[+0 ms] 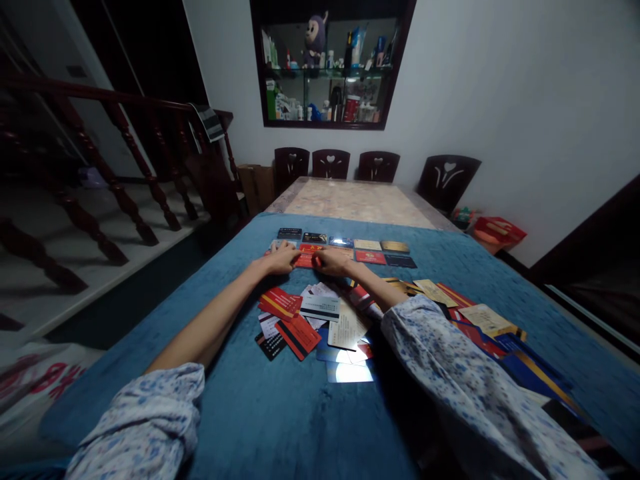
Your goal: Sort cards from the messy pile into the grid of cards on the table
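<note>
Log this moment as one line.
left hand: at card rows | right hand: same | red card: between hands | loose cards: overlapping on blue cloth

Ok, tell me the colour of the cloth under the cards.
The cloth is blue, best seen in the head view.
</note>
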The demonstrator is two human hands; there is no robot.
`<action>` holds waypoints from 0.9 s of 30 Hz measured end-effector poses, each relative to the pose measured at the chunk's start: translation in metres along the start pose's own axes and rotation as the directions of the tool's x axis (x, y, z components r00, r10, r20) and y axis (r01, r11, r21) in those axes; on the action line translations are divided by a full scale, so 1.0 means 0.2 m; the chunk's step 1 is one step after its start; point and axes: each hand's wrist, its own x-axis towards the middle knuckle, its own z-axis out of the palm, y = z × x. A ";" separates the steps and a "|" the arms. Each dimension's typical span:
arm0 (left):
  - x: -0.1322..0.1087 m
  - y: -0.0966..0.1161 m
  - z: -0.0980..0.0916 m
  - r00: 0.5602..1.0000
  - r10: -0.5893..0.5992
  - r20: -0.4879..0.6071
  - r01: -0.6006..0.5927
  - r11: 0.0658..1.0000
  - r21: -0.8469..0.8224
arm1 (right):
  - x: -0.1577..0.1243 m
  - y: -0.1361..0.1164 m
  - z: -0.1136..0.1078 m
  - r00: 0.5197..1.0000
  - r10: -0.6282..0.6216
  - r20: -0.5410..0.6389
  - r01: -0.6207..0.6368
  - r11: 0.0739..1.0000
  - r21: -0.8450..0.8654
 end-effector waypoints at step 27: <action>-0.27 0.12 -0.01 0.963 0.090 -0.254 -0.086 0.996 0.025 | -0.20 0.00 -0.05 0.993 0.004 -0.116 0.003 0.998 0.057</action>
